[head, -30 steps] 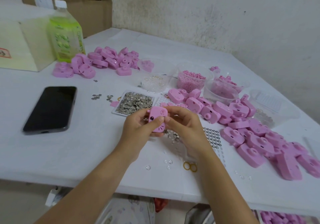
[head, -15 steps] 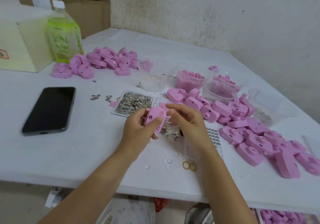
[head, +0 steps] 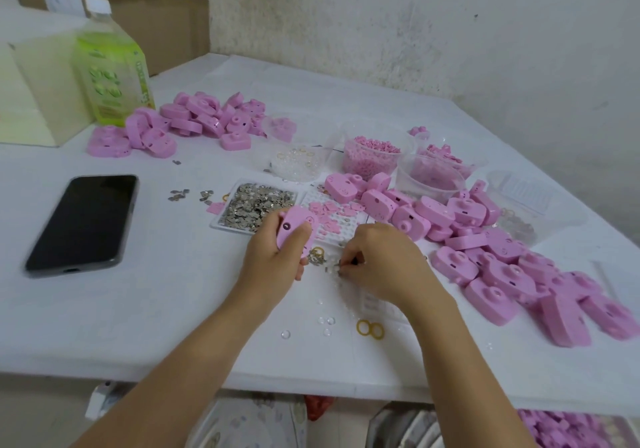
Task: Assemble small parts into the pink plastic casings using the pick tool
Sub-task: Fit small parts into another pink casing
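My left hand (head: 277,257) grips a pink plastic casing (head: 298,226) upright above the table's middle. My right hand (head: 377,262) is lowered to the table just right of it, fingertips curled and pinching a thin dark pick tool (head: 348,263) among small clear and metal parts (head: 322,260). Little of the pick shows. A tray of silver metal pieces (head: 258,205) lies behind my left hand, and a white tray with small pink parts (head: 334,214) sits beside it.
A big pile of pink casings (head: 485,257) spreads along the right; a second pile (head: 194,122) lies at the back left. Clear tubs (head: 370,157) hold pink bits. A black phone (head: 85,222), a green bottle (head: 110,67), a box and yellow rings (head: 370,329) are also here.
My right hand left the casing and dropped to the small parts on the table. My left hand kept the casing and shifted slightly left.
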